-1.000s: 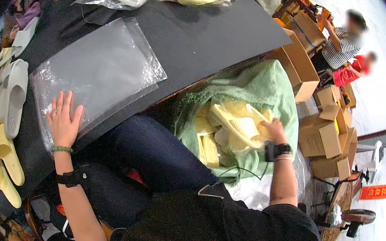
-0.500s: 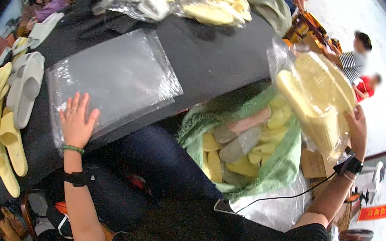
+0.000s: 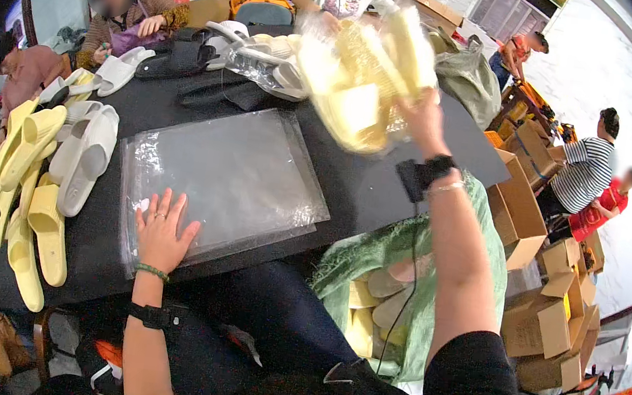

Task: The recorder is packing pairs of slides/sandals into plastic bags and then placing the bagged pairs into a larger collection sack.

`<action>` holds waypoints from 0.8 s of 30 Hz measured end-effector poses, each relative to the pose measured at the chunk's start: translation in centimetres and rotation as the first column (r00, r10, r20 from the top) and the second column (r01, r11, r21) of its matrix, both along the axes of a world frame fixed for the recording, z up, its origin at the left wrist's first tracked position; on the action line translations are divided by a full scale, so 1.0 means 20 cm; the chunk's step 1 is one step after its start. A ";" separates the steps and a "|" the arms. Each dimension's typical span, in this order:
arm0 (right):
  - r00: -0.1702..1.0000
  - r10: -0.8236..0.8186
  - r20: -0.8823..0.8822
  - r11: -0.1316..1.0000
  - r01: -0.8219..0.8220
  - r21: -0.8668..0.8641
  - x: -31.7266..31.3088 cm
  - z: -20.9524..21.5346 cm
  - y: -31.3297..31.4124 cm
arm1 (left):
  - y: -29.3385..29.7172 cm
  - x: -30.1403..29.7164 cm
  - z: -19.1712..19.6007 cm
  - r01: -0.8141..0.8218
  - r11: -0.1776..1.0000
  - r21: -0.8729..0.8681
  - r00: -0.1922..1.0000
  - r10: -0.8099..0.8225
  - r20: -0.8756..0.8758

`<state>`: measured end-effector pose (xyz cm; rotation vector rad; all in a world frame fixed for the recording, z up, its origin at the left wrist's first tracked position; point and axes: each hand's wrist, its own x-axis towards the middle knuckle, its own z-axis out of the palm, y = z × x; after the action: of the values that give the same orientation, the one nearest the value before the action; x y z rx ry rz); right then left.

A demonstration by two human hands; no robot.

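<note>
My left hand [image 3: 166, 233] lies flat, fingers spread, on the near left corner of a stack of clear plastic bags [image 3: 228, 171] on the black table. My right hand [image 3: 424, 122] is raised over the table's far right part. It grips a pair of pale yellow slippers [image 3: 348, 95] in a clear bag, smeared by motion. Left of the bags lie loose yellow slippers [image 3: 50, 232] and grey slippers [image 3: 88, 158], partly overlapping. Below my right forearm stands a green woven sack [image 3: 475, 249] with yellow and grey slippers inside.
Bagged white slippers [image 3: 269, 65] and black slippers [image 3: 180, 54] lie at the table's far side. A grey-green sack [image 3: 469, 78] stands beyond its far right corner. Open cardboard boxes [image 3: 516, 206] are on the right. Co-workers sit or stand around the left, far and right sides.
My right hand has carried the bagged yellow slippers from above the green sack leftward and away from me, over the table. My left hand stays on the plastic bags. The view has shifted.
</note>
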<state>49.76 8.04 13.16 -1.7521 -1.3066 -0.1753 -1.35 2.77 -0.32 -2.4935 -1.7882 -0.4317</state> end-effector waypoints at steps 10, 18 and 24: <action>0.964 0.086 0.252 0.995 -0.069 -0.076 -0.11 -0.32 0.10 | 0.00 0.00 -0.02 0.020 0.999 -0.045 0.999 -0.021 -0.041; 0.979 0.119 -0.164 0.991 -0.107 0.080 -0.02 -0.71 -0.71 | 0.09 -0.04 -0.08 0.034 0.999 -0.017 0.992 -0.035 -0.122; 0.974 -0.044 -0.222 0.892 -0.061 -0.447 0.01 -1.78 -1.29 | 0.10 -0.11 -0.12 0.049 0.999 -0.005 0.988 -0.049 -0.144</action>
<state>49.92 -17.79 -22.52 -2.0810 -1.2500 0.3577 -3.58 4.71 -2.77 -2.5031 -1.6779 -0.2452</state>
